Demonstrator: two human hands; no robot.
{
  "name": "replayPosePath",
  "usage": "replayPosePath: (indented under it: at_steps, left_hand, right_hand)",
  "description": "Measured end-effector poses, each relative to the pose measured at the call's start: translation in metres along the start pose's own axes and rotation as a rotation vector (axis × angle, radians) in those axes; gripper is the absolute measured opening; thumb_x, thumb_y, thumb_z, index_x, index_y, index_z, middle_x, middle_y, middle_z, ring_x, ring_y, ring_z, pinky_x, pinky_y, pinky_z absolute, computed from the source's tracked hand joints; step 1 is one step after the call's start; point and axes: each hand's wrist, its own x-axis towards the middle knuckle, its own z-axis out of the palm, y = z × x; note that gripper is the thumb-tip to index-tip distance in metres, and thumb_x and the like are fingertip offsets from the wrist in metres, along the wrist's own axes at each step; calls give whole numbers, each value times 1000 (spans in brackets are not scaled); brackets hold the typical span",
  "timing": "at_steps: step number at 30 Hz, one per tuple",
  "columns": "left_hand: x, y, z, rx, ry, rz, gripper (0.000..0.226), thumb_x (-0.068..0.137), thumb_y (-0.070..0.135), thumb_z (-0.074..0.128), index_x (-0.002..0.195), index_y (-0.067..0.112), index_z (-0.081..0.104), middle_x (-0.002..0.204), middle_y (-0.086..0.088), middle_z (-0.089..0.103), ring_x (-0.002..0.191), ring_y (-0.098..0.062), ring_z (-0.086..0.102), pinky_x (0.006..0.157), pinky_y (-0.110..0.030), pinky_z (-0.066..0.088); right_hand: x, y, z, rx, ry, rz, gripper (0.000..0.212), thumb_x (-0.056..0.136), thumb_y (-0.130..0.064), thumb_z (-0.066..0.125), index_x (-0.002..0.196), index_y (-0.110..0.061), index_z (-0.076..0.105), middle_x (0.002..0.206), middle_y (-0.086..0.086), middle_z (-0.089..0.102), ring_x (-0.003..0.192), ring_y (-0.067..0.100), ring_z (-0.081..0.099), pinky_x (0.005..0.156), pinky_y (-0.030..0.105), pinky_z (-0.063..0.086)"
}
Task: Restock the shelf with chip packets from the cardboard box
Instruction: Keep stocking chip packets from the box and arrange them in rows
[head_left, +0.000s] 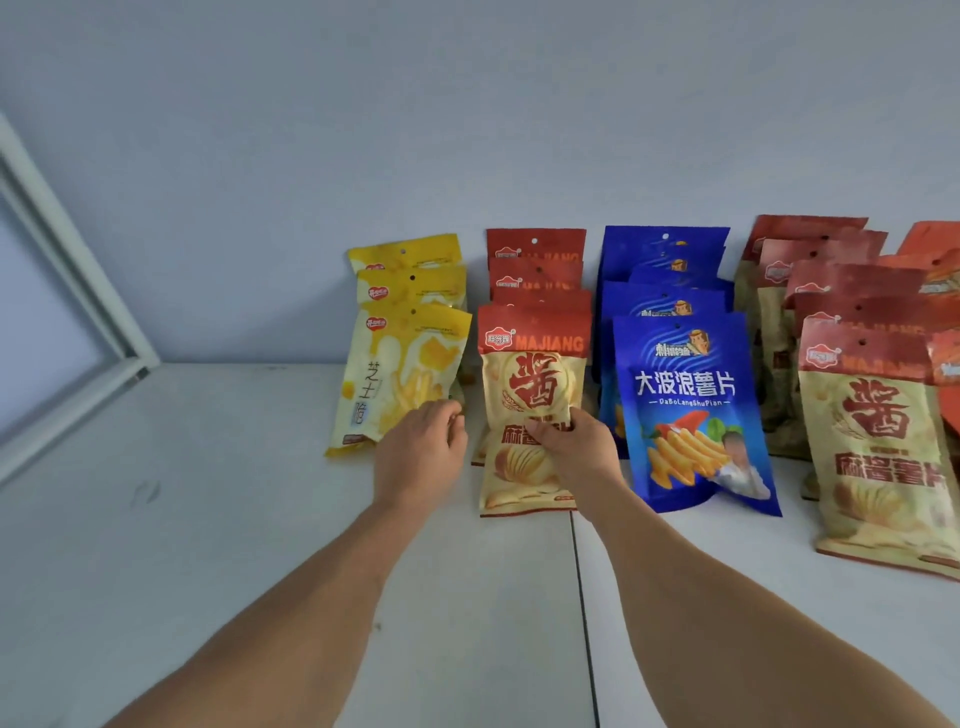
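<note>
Rows of chip packets stand on the white shelf (234, 519) against the back wall. My right hand (574, 447) grips the middle of the front red-and-cream MAJIANG packet (530, 379), which leans upright in its row. My left hand (423, 449) rests with curled fingers at the lower right corner of the front yellow packet (395, 379); whether it pinches that packet is unclear. To the right stands the front blue packet (685, 410). The cardboard box is out of view.
More red-and-cream packets (878, 441) fill the right side, with orange packets (935, 260) behind them at the edge. A white frame (67, 291) slants along the left. A seam (584, 613) splits the shelf surface near the front.
</note>
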Motion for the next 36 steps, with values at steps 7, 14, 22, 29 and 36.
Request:
replayPosePath:
  at_steps: [7, 14, 22, 29, 36]
  left_hand:
    - [-15, -5, 6, -30, 8, 75, 9, 87, 12, 71, 82, 16, 64, 66, 4, 61, 56, -18, 59, 39, -33, 46]
    - [-15, -17, 15, -63, -121, 113, 4, 89, 16, 68, 93, 16, 69, 80, 3, 70, 70, -21, 67, 52, -26, 38]
    - [-27, -13, -23, -16, -303, 19, 23, 102, 27, 46, 112, 18, 63, 109, 2, 70, 96, -23, 64, 72, -37, 49]
    - [-84, -19, -97, 330, -296, 88, 27, 103, 26, 40, 113, 13, 62, 102, -5, 67, 91, -28, 64, 64, -35, 39]
    - [-231, 8, -190, 489, -384, -30, 30, 106, 27, 35, 118, 16, 59, 111, -3, 64, 98, -25, 61, 69, -35, 41]
  right_hand:
    - [16, 1, 15, -74, 126, -25, 15, 92, -37, 71, 99, -26, 64, 86, -11, 70, 81, 11, 69, 68, 31, 58]
    - [29, -2, 30, -116, 211, -42, 28, 89, -38, 73, 110, -25, 60, 88, -15, 66, 79, 4, 63, 59, 24, 47]
    - [-2, -10, 33, -323, 288, -54, 81, 83, -57, 71, 145, -18, 36, 136, 6, 54, 124, 28, 53, 100, 52, 48]
    - [-105, -6, 19, -1048, 52, -473, 42, 103, -36, 43, 138, -16, 52, 139, 6, 52, 128, 28, 47, 107, 43, 35]
    - [-244, 24, 13, -1192, -265, -792, 36, 106, -33, 34, 126, -20, 61, 129, 1, 61, 121, 25, 51, 102, 38, 36]
